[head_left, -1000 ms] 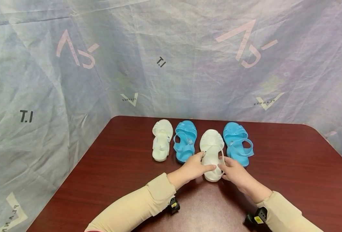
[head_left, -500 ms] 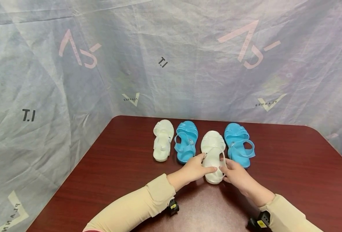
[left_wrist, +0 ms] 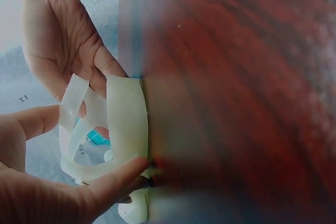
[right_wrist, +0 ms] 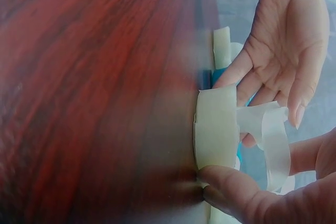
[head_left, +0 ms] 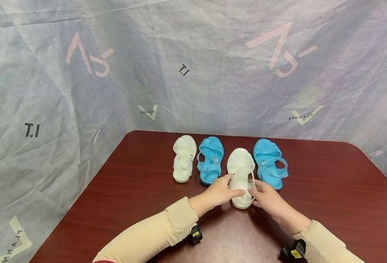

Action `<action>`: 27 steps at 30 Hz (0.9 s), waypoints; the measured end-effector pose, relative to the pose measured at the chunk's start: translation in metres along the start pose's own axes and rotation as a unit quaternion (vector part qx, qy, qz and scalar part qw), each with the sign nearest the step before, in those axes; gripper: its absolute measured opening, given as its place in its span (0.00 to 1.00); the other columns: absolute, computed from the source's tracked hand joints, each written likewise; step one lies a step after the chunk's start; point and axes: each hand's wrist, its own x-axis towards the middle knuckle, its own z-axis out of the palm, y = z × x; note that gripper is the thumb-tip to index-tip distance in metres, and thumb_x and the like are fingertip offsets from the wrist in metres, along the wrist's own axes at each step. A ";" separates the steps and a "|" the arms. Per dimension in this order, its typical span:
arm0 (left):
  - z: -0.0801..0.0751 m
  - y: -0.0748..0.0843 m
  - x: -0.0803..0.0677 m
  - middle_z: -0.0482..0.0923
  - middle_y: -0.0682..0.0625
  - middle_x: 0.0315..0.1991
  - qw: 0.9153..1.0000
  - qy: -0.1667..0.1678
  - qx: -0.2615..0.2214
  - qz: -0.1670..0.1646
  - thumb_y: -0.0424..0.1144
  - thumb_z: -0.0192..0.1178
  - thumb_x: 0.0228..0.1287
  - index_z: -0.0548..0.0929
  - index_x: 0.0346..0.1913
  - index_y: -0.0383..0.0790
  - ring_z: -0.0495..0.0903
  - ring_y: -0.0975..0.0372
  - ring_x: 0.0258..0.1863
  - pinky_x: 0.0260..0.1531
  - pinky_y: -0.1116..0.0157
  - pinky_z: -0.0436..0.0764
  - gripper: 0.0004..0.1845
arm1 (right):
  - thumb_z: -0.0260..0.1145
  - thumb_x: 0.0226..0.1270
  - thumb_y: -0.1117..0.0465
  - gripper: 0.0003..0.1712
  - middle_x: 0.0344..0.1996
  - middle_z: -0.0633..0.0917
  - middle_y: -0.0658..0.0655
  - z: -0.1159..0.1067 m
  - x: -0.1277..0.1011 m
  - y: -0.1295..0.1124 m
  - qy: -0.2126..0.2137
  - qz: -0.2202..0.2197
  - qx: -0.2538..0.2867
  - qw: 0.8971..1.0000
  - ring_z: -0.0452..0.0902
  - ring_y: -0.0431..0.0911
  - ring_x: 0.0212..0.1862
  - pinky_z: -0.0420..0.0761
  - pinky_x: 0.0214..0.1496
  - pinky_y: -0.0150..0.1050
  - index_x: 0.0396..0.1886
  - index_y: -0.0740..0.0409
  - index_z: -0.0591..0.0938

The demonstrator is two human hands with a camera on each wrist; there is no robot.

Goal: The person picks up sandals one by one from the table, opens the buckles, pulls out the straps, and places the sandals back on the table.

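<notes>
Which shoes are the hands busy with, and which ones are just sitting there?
Busy with:
- white sandal, third in the row, heel end between both hands
- left hand on its left side
- right hand on its right side, at the strap

Just sitting there:
- far white sandal
- blue sandal
- right blue sandal
- table

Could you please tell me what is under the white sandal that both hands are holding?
The white sandal stands on the dark red table, sole down at its toe. Left hand and right hand cover the heel, so whether that end touches the table cannot be seen.
</notes>
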 end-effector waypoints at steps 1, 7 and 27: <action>0.000 0.000 0.000 0.75 0.42 0.63 1.000 -0.001 -0.002 0.000 0.52 0.66 0.60 0.67 0.69 0.34 0.75 0.55 0.60 0.55 0.58 0.78 0.39 | 0.46 0.78 0.63 0.31 0.68 0.61 0.79 0.000 0.000 0.000 0.001 0.001 0.001 1.000 0.64 0.64 0.67 0.75 0.60 0.57 0.72 0.77 0.51; 0.000 0.000 -0.002 0.76 0.43 0.61 1.000 -0.003 -0.004 0.002 0.52 0.66 0.60 0.68 0.68 0.34 0.76 0.56 0.58 0.54 0.59 0.78 0.38 | 0.46 0.78 0.63 0.31 0.68 0.61 0.78 0.000 -0.002 0.001 0.004 0.006 -0.003 1.000 0.63 0.64 0.68 0.75 0.60 0.56 0.72 0.77 0.52; 0.001 0.003 -0.011 0.76 0.43 0.61 1.000 -0.004 -0.009 -0.001 0.52 0.66 0.61 0.68 0.68 0.34 0.76 0.56 0.58 0.54 0.57 0.78 0.38 | 0.47 0.78 0.63 0.31 0.67 0.62 0.78 0.002 -0.009 0.003 0.000 0.003 0.005 1.000 0.68 0.63 0.64 0.76 0.58 0.56 0.72 0.76 0.53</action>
